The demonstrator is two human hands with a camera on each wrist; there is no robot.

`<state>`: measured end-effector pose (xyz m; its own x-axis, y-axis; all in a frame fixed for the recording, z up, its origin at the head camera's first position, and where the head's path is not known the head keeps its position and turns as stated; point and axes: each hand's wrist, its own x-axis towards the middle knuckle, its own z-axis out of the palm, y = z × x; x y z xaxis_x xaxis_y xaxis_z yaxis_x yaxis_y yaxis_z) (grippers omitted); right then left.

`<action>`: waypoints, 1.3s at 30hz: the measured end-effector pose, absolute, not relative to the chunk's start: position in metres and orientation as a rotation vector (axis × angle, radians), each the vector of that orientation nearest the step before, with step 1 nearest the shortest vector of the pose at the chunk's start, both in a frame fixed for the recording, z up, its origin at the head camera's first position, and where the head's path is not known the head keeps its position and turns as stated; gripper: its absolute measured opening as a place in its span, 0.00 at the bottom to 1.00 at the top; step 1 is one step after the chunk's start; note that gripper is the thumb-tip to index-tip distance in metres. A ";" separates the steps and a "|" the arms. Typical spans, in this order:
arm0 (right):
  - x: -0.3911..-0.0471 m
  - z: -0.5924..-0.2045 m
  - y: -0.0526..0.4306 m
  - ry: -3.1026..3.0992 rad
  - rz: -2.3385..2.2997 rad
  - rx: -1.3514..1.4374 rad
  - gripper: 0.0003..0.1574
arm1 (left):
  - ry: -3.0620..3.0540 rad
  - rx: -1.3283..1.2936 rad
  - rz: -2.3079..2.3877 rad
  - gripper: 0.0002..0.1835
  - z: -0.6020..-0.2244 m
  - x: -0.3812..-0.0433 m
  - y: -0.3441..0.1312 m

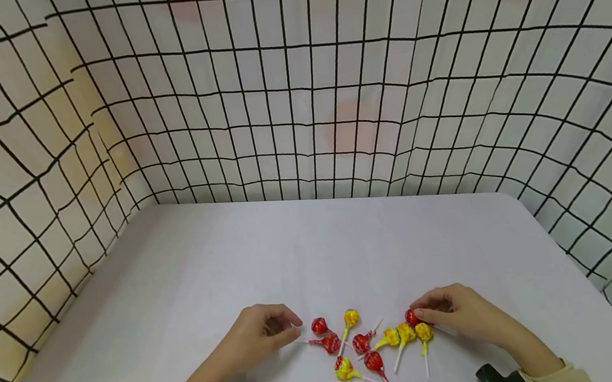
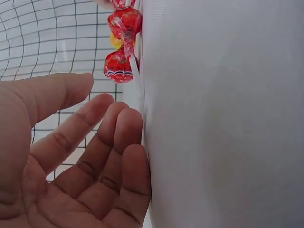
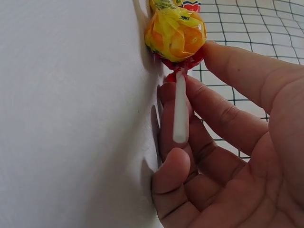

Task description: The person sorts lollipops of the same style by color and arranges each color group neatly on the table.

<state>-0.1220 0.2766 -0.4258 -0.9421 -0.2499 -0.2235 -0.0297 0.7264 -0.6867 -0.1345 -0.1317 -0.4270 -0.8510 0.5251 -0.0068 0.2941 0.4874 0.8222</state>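
My right hand (image 1: 461, 313) pinches a red-wrapped lollipop (image 1: 412, 317) by its round head, between thumb and forefinger. In the right wrist view its white stick (image 3: 180, 111) points back toward the palm, and a yellow lollipop (image 3: 175, 35) partly covers the red head. My left hand (image 1: 254, 337) rests with fingers loosely bent and nothing in them, just left of the group. Nearest to it lie two red lollipops, one (image 1: 319, 325) behind the other (image 1: 331, 342). In the left wrist view, red candy heads (image 2: 118, 66) sit beyond the fingertips.
Several more red and yellow lollipops lie between the hands, among them a yellow one (image 1: 351, 318) at the back and a yellow one (image 1: 344, 369) in front. A white cloth covers the table (image 1: 312, 247). Black wire grid (image 1: 291, 92) stands around its back and sides.
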 end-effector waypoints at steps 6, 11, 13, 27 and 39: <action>-0.119 -0.431 0.278 2.614 -1.043 -0.215 0.18 | 2.443 0.674 1.317 0.03 -0.430 -0.133 -0.131; -0.118 -0.431 0.278 2.595 -1.072 -0.209 0.18 | 2.428 0.662 1.330 0.04 -0.433 -0.133 -0.132; -0.118 -0.431 0.278 2.586 -1.082 -0.204 0.17 | 2.419 0.653 1.337 0.04 -0.434 -0.133 -0.132; -0.118 -0.432 0.276 2.568 -1.104 -0.186 0.17 | 2.386 0.607 1.373 0.04 -0.437 -0.132 -0.132; -0.121 -0.433 0.275 2.605 -1.091 -0.130 0.17 | 2.394 0.602 1.367 0.04 -0.436 -0.134 -0.131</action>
<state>-0.1207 0.2749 -0.4333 -0.9468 -0.2019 -0.2506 0.0370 0.7053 -0.7080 -0.1343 -0.1307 -0.4358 -0.8607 0.5049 -0.0654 0.2004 0.4541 0.8681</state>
